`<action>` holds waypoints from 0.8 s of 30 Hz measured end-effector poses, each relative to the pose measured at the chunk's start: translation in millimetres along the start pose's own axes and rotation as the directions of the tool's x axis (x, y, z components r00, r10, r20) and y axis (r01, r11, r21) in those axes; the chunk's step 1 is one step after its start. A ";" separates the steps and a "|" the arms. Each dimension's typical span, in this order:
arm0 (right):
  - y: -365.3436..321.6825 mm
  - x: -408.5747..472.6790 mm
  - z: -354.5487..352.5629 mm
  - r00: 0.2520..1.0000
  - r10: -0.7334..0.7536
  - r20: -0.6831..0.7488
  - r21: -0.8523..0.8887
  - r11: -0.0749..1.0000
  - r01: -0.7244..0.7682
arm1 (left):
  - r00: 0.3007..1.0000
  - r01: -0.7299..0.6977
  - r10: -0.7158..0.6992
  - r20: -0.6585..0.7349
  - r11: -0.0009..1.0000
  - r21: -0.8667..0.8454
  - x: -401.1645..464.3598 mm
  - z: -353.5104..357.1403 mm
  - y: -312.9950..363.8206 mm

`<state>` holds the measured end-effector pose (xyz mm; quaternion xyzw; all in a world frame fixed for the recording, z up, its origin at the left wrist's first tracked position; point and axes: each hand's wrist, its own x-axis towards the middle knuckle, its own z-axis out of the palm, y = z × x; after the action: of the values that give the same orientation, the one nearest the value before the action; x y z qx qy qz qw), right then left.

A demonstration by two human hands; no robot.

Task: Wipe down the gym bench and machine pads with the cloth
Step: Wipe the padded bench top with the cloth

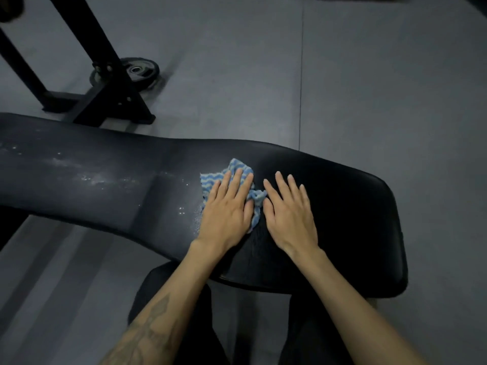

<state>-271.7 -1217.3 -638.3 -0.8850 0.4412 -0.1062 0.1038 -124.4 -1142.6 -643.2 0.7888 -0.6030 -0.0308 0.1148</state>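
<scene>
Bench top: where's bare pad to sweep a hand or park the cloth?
Free: the wide end of the bench, right of the right hand, out to its rounded edge. Also the long narrow stretch left of the cloth, bare but speckled with whitish residue. Crowded: mid-pad, where the left hand presses the cloth and the right hand lies flat beside it.

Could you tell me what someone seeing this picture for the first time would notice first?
Probably the blue-and-white striped cloth, bright against the black bench pad at centre, pressed flat under the left hand, with the right hand flat on the pad beside it. Next, the whitish speckles across the pad's left part.
</scene>
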 end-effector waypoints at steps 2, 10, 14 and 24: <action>1.4 0.1 0.0 1.000 -0.011 0.009 0.006 1.000 0.011 | 1.000 0.013 -0.013 0.000 1.000 0.003 -1.7 0.8 1.1; 5.8 1.7 5.3 0.999 -0.024 -0.022 0.018 1.000 0.024 | 0.995 -0.097 0.096 0.022 0.994 0.058 -31.7 3.2 -4.1; 5.0 0.9 5.6 1.000 -0.013 -0.019 0.018 1.000 0.013 | 0.998 -0.055 0.055 0.010 0.998 0.005 6.5 -0.8 -6.9; 5.3 2.7 6.9 0.999 -0.008 -0.047 0.008 1.000 0.008 | 0.986 -0.162 0.166 0.030 0.981 -0.109 -20.9 -5.0 -8.0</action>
<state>-272.3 -1222.0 -646.1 -0.8836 0.4396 -0.1292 0.0966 -121.5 -1119.9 -641.9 0.7285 -0.6657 -0.0683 0.1468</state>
